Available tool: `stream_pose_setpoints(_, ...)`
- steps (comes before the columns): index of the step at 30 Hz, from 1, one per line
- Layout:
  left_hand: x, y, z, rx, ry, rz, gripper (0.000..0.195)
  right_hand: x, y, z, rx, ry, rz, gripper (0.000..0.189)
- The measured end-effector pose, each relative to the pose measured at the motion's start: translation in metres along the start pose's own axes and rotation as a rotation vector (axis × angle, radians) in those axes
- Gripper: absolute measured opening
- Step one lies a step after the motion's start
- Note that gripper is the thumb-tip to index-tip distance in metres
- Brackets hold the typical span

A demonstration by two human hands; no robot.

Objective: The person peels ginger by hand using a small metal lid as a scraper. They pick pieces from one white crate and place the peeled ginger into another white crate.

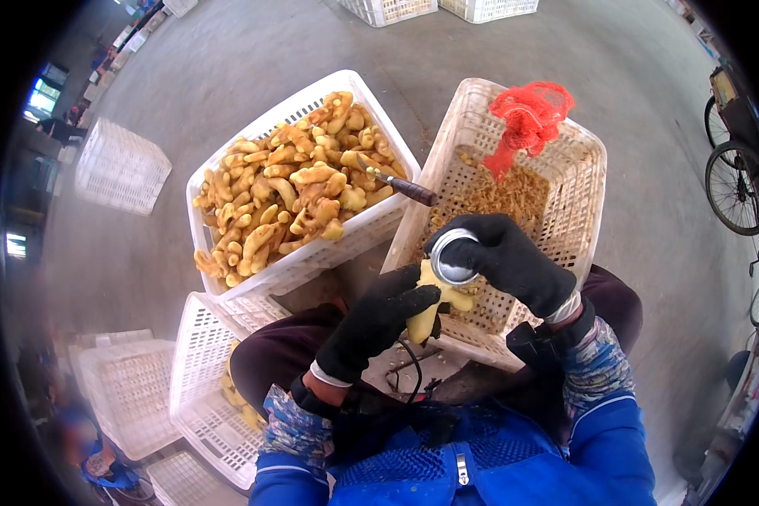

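In my left hand [382,316], gloved in black, is a piece of pale peeled ginger root [425,319]. My right hand [512,262], also gloved, grips a round silver metal ring-like tool [454,256] and holds it against the upper end of the ginger. Both hands are above the near part of a dirty white plastic crate [588,183], where brown ginger peelings [506,196] lie. Beyond my left hand a white crate [386,111] is heaped with unpeeled ginger [278,196]. A wooden-handled knife [414,190] rests across its rim, blade over the ginger.
A red mesh bag [531,117] hangs over the peelings crate's far end. At my left, a white crate [186,354] holds pale ginger pieces [243,405]. Other crates [123,164] stand on the concrete floor. A wheeled cycle [737,183] is at far right; another person [111,465] sits lower left.
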State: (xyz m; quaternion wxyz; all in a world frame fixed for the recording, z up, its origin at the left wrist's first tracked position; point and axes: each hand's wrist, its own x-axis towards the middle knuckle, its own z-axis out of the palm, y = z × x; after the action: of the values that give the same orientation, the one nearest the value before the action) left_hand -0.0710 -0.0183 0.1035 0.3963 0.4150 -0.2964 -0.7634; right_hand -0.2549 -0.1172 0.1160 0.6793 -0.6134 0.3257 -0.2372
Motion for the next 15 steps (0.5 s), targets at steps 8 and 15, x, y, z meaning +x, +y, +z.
stream_pose_setpoints(8, 0.001, 0.000, 0.004, 0.124, 0.145, 0.163, 0.033, -0.005, -0.015, -0.011, 0.026, 0.232, -0.075, 0.020)
stream_pose_setpoints(15, -0.006, 0.007, 0.009, 0.185, 0.141, 0.103, 0.031, -0.001, -0.013, -0.026, 0.211, 0.414, -0.039, 0.024)
